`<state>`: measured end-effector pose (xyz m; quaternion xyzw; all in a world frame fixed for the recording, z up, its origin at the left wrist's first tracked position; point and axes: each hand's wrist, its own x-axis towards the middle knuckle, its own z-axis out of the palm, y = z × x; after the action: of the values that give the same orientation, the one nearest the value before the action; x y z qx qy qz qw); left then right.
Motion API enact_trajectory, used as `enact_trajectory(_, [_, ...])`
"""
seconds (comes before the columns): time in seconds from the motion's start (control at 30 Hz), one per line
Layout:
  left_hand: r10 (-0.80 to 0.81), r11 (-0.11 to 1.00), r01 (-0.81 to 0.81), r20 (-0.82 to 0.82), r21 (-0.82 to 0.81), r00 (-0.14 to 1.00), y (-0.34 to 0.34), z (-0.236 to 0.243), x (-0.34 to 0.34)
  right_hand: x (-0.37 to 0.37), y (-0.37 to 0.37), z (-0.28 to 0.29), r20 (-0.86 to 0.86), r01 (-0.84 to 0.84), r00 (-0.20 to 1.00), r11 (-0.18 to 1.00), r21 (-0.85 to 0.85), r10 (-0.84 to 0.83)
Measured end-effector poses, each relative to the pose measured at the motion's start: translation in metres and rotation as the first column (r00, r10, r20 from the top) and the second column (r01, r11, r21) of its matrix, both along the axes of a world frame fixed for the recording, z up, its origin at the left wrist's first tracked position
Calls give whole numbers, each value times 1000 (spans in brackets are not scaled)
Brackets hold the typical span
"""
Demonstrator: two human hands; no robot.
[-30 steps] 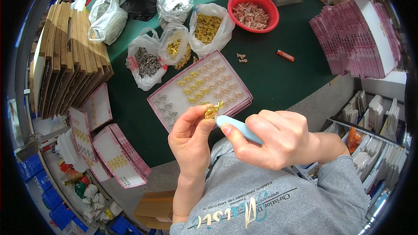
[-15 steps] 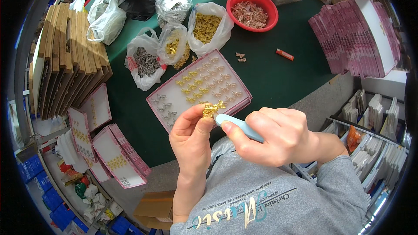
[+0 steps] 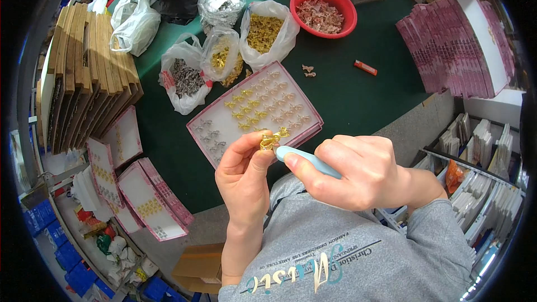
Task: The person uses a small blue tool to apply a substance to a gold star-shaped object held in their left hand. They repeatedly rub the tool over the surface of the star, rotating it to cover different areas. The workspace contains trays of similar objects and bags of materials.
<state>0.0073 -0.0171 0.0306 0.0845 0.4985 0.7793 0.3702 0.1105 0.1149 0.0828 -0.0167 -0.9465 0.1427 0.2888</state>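
Between the fingertips of my left hand [image 3: 245,176] is a small shiny gold bow [image 3: 274,138]. My right hand [image 3: 358,172] grips a tool by its light blue handle [image 3: 309,162], with the handle's front end close beside the bow. The tool's tip is too small to make out. Beyond both hands lies a white card tray [image 3: 229,109] with a pink border. It carries rows of silver bows [image 3: 210,134], gold bows [image 3: 246,109] and rose-toned bows [image 3: 288,100].
Behind the tray stand plastic bags of silver pieces [image 3: 187,78] and gold pieces [image 3: 264,32], plus a red bowl [image 3: 347,28] of rose-toned pieces. An orange-red stick [image 3: 365,67] lies on the green table. Stacked wooden boards [image 3: 92,72] rise at left, pink-edged cards [image 3: 442,47] at right.
The right hand and blue-handled tool have shifted very slightly, and the tool's end sits a little lower against the bow. Both hands keep their hold.
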Motion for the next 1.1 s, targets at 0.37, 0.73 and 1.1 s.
enact_trajectory(0.37, [-4,1000,4,-28,-20,1000,-1,-1,1,0,-1,-4,-21,-8,1000,1000,-7,8])
enact_trajectory(0.73, [-13,1000,14,69,-15,998,3,-2,4,-1,-2,-18,-118,3,993,999,49,3])
enact_trajectory(1.1, [-107,993,87,333,76,937,8,-2,9,8,40,-54,-308,143,933,976,-162,-188])
